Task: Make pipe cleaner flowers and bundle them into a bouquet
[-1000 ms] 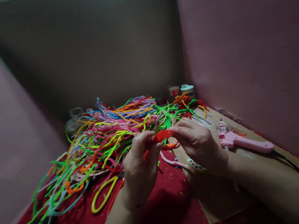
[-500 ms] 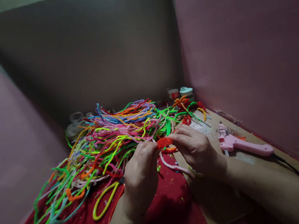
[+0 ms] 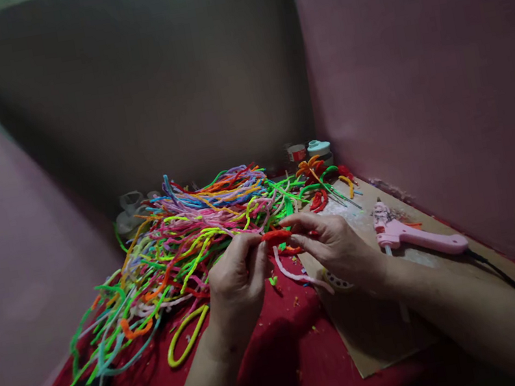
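Observation:
A short red fuzzy piece, which looks like bent pipe cleaner, is stretched level between my two hands. My left hand pinches its left end between thumb and fingers. At its right end, my right hand holds it with thumb and forefinger. Just behind and to the left lies a big heap of pipe cleaners in many colours. A pale pink pipe cleaner lies below the held piece, beside my right hand.
A pink hot glue gun rests on a brown board to the right, its cord trailing off. Orange and red pipe-cleaner flowers sit behind. A jar with a pale lid stands at the back. Red cloth covers the table.
The red piece has turned to show a narrower side, and my right fingers have shifted their hold on it. The view has moved slightly.

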`<state>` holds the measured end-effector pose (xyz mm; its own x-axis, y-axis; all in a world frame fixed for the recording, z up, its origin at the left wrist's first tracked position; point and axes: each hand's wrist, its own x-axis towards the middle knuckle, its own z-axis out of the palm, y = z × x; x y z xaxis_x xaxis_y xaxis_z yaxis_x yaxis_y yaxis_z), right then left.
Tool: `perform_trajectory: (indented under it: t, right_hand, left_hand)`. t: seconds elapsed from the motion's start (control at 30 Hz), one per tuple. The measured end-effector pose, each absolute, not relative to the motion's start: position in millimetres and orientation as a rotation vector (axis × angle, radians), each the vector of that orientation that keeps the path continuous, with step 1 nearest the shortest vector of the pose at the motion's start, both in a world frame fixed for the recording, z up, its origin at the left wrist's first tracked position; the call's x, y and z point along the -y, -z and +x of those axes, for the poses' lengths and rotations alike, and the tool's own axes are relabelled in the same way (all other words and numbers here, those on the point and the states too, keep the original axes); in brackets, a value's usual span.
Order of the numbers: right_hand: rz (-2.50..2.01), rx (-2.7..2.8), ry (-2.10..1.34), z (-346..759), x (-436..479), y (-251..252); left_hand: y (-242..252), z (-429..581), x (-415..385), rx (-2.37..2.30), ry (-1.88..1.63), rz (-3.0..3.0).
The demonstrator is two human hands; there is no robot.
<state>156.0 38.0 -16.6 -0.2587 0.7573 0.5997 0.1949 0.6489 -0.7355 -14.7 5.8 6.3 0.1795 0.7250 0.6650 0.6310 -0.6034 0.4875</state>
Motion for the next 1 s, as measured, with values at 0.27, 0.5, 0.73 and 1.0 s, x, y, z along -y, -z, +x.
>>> perform_trajectory:
  t: [0.27,0.5,0.73,1.0]
  right_hand:
    - [-0.792,1.750,-0.843,157.0,-37.7,14.9]
    - [-0.836,1.717,-0.987,157.8,-42.8,14.6]
    - [-0.918,1.765,-0.980,160.0,-46.5,12.1]
    - [-1.005,1.988,-0.830,160.4,-43.9,7.3]
  left_hand:
    - [-7.7,-14.0,-5.8,-1.349,-1.339,2.230]
    - [-8.3,-13.1,-5.9,-1.371,-1.308,2.221]
    - [-8.1,-13.2,-6.0,-1.355,-1.284,2.301]
    - [-8.3,-12.1,-4.8,-1.369,-1.261,2.434]
